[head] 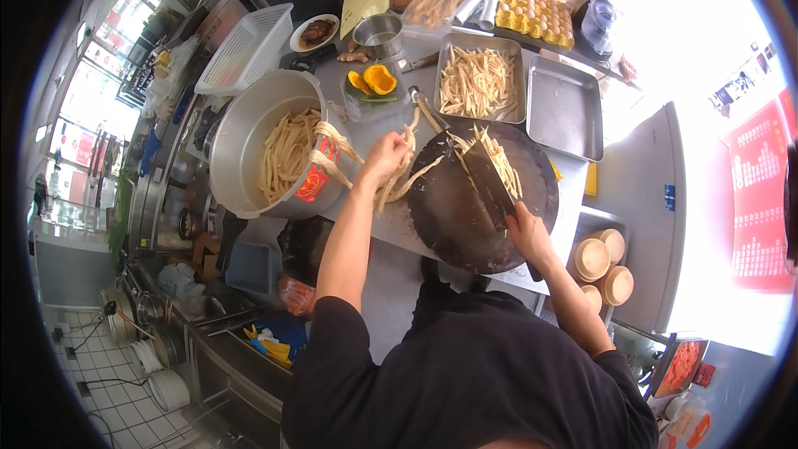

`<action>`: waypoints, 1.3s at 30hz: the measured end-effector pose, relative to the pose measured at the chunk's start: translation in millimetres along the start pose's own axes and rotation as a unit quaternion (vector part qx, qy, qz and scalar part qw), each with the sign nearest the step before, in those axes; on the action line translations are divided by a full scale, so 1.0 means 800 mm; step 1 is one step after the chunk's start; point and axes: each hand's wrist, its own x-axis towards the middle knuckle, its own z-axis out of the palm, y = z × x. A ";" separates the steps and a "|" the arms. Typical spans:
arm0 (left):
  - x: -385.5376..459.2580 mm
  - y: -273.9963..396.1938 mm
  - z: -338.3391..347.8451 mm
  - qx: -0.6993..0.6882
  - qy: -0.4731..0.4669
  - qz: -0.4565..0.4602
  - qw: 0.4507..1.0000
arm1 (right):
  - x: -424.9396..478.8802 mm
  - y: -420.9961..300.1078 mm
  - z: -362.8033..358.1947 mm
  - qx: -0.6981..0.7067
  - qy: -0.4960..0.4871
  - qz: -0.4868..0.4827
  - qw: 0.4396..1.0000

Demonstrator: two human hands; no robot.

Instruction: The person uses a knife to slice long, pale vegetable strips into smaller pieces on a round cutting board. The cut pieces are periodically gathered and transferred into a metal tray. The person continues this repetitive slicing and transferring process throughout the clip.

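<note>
My right hand (528, 232) grips a cleaver (489, 181) by its handle, the blade lying over a round, dark chopping block (530, 162). Cut pale strips (502, 165), perhaps tofu skin, lie in a heap along the far side of the blade. In my left hand (388, 154) is a bunch of long pale strips (391, 190), whose ends hang to the worktop and reach the block's left edge. To the left, a large metal pot (240, 162) holds more long strips (290, 153). A few of these drape over its rim beside a red label with writing.
Behind the block, one metal tray (522, 84) holds cut strips, and beside it stands a second metal tray (564, 112). A plastic tray with cut pumpkin (379, 79), a steel bowl (378, 36) and an egg carton (536, 19) are farther back. Bamboo steamers (592, 260) sit low at right.
</note>
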 end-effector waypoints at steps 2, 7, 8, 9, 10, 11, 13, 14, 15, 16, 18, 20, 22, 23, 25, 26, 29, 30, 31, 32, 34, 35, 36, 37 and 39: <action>-0.015 0.011 0.022 -0.024 -0.033 0.028 0.999 | 0.001 -0.002 0.002 0.006 -0.002 -0.016 1.000; -0.061 0.059 0.084 -0.087 -0.073 -0.042 0.993 | -0.004 -0.010 -0.001 0.026 -0.010 -0.012 1.000; -0.067 0.066 0.096 -0.143 -0.087 -0.077 0.983 | -0.004 -0.011 -0.002 0.031 -0.012 -0.012 0.999; -0.074 0.076 0.109 -0.179 -0.106 -0.096 0.973 | -0.005 -0.012 -0.004 0.034 -0.014 -0.007 0.999; -0.071 0.056 0.117 -0.238 -0.137 -0.119 0.954 | -0.004 -0.019 -0.003 0.038 -0.021 -0.009 0.999; -0.068 0.038 0.126 -0.296 -0.167 -0.141 0.930 | -0.004 -0.023 -0.003 0.042 -0.028 -0.011 0.999; -0.071 0.037 0.154 -0.249 -0.067 -0.151 0.954 | 0.000 -0.016 0.002 0.035 -0.032 -0.013 0.999; -0.070 0.028 0.163 -0.206 -0.040 -0.150 0.966 | 0.000 -0.015 0.005 0.031 -0.035 -0.016 0.999; -0.073 0.030 0.170 -0.163 -0.014 -0.149 0.975 | -0.001 -0.012 0.006 0.021 -0.024 -0.012 0.999; -0.079 0.034 0.174 -0.085 0.028 -0.108 0.990 | -0.002 -0.009 0.008 0.010 -0.012 -0.009 1.000; -0.071 -0.009 0.175 0.029 0.016 -0.045 0.998 | -0.004 -0.009 0.008 -0.012 -0.005 0.000 1.000; -0.079 -0.017 0.177 0.129 0.018 -0.019 0.991 | -0.006 -0.008 0.002 -0.038 -0.007 0.016 0.999; -0.103 0.007 0.174 0.286 -0.002 -0.003 0.958 | -0.011 -0.006 -0.002 -0.039 -0.016 0.018 0.999; -0.109 0.012 0.174 0.361 -0.011 0.005 0.932 | -0.012 -0.006 -0.005 -0.040 -0.021 0.019 0.999; -0.111 0.010 0.169 0.354 -0.083 -0.057 0.930 | -0.017 -0.011 -0.010 -0.043 -0.035 0.018 0.998; -0.109 0.010 0.165 0.329 -0.127 -0.094 0.931 | -0.020 -0.012 -0.012 -0.044 -0.042 0.018 0.998; -0.103 0.021 0.159 0.249 -0.146 -0.133 0.948 | -0.030 -0.012 -0.013 -0.040 -0.021 0.005 0.999; -0.097 -0.008 0.166 0.247 -0.108 -0.091 0.959 | -0.034 -0.019 -0.013 -0.044 -0.030 0.011 0.999; -0.093 -0.008 0.170 0.247 -0.076 -0.045 0.965 | -0.037 -0.024 -0.014 -0.049 -0.032 0.024 0.998; -0.094 -0.010 0.174 0.228 -0.071 -0.057 0.969 | -0.041 -0.028 -0.015 -0.053 -0.035 0.037 0.997; -0.098 -0.004 0.180 0.222 -0.058 -0.065 0.971 | -0.050 -0.035 -0.012 -0.045 -0.046 0.041 0.997; -0.099 -0.002 0.183 0.219 -0.051 -0.069 0.972 | -0.054 -0.037 -0.010 -0.040 -0.052 0.043 0.997; -0.101 0.000 0.185 0.229 -0.043 -0.071 0.970 | -0.057 -0.040 -0.007 -0.039 -0.052 0.039 0.997; -0.102 0.002 0.187 0.239 -0.035 -0.074 0.968 | -0.059 -0.041 -0.002 -0.043 -0.057 0.044 0.996; -0.102 0.000 0.189 0.248 -0.027 -0.070 0.966 | -0.063 -0.041 0.008 -0.054 -0.064 0.054 0.995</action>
